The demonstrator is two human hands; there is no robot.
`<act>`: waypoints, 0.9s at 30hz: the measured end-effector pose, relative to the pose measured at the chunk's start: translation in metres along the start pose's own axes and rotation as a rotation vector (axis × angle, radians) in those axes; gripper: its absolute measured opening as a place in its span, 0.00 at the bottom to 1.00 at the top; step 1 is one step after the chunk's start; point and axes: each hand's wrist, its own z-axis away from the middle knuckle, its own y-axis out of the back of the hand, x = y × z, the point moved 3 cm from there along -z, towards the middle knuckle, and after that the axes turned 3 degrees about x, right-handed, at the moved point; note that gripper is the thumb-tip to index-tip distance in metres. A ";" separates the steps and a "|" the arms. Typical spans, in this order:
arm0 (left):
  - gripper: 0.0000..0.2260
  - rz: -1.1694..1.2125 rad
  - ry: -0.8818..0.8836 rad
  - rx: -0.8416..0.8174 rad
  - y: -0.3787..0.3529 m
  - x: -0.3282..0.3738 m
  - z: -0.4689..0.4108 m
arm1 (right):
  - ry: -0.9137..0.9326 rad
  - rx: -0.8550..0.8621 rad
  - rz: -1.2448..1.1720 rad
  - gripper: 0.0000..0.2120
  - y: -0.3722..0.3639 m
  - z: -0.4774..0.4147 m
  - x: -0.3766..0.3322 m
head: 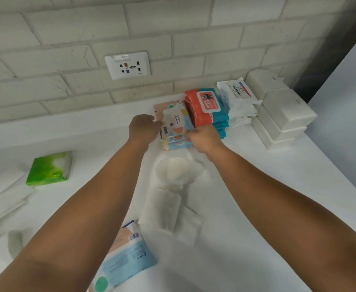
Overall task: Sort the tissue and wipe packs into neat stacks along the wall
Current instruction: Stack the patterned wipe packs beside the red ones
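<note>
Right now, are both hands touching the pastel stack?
Touching. The head view shows the left hand gripping the left side of the pastel stack, and the right hand pinching its near right corner.

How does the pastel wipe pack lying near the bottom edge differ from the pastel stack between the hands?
The pastel stack sits by the wall, several packs high; the loose pack lies alone, near the camera. The stack's top pack shows its flap label; the loose pack shows a barcode. The left hand and right hand grip the stack; neither touches the loose pack. Both share the blue and peach print.
</note>
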 end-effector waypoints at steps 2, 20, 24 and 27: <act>0.18 -0.002 -0.107 0.024 0.019 0.003 0.023 | 0.149 0.042 0.194 0.08 0.007 0.019 -0.018; 0.10 -0.346 -0.299 -0.201 0.140 -0.157 0.175 | 0.461 -0.429 0.596 0.19 -0.106 0.206 -0.015; 0.19 -0.488 -0.266 -0.380 0.151 -0.194 0.185 | 0.474 -0.542 0.769 0.27 -0.132 0.221 0.003; 0.26 -0.610 -0.288 -0.469 0.150 -0.215 0.188 | 0.496 -0.587 0.867 0.30 -0.150 0.229 0.011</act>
